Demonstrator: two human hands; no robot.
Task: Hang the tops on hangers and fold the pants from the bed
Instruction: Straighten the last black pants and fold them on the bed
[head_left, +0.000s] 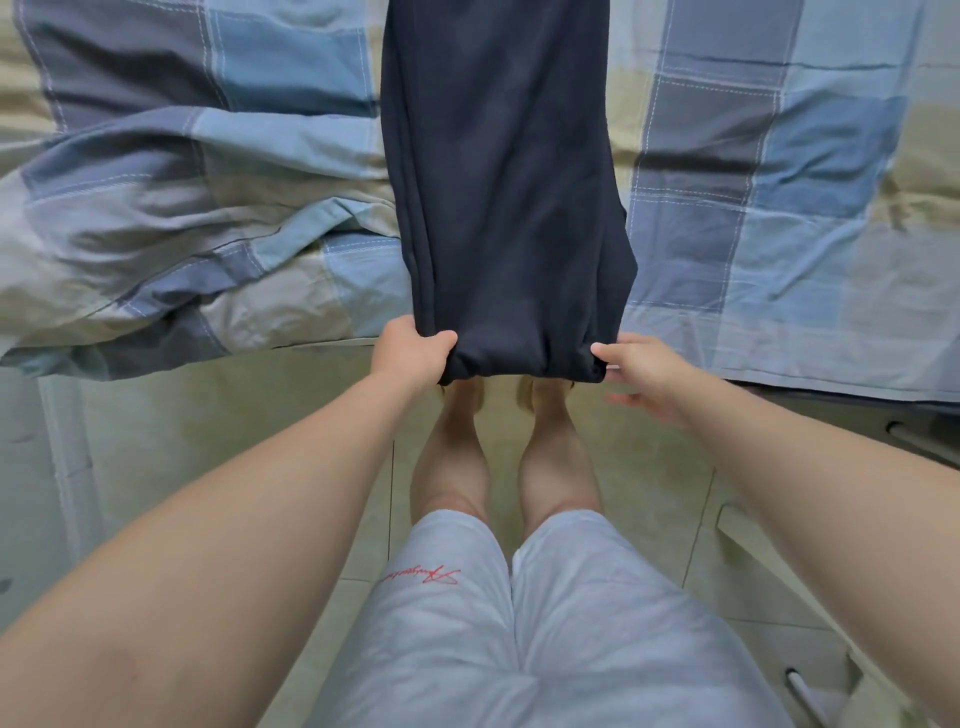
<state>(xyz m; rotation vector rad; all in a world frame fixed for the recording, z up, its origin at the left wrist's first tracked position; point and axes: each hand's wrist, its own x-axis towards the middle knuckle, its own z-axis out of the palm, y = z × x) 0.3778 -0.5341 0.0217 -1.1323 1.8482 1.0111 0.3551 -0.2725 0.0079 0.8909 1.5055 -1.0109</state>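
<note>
While we are standing at the near edge of the bed (779, 218), we are holding the dark pants (504, 182) by their near end, which is overhanging that edge. Our left hand (413, 356) is gripping one corner, fingers curled under the cloth and thumb on top. Our right hand (641, 376) is pinching the opposite corner, with the thumb pressing from above and the lower fingers appearing loosely extended beneath.

The pants are lying lengthwise across the bed, running toward its far side. Judging by the stacked edges along one side, they seem to be doubled leg upon leg. We are judging the folding to be at an early stage, since the long strip is not yet turned over crosswise. A crumpled checked quilt (156, 208) is lying on the bed, on our left-hand side.

No tops or hangers are showing, so we cannot say how much of the hanging is done. The upper border is cutting off the far end of the pants, so we cannot tell waistband from cuffs.
</note>
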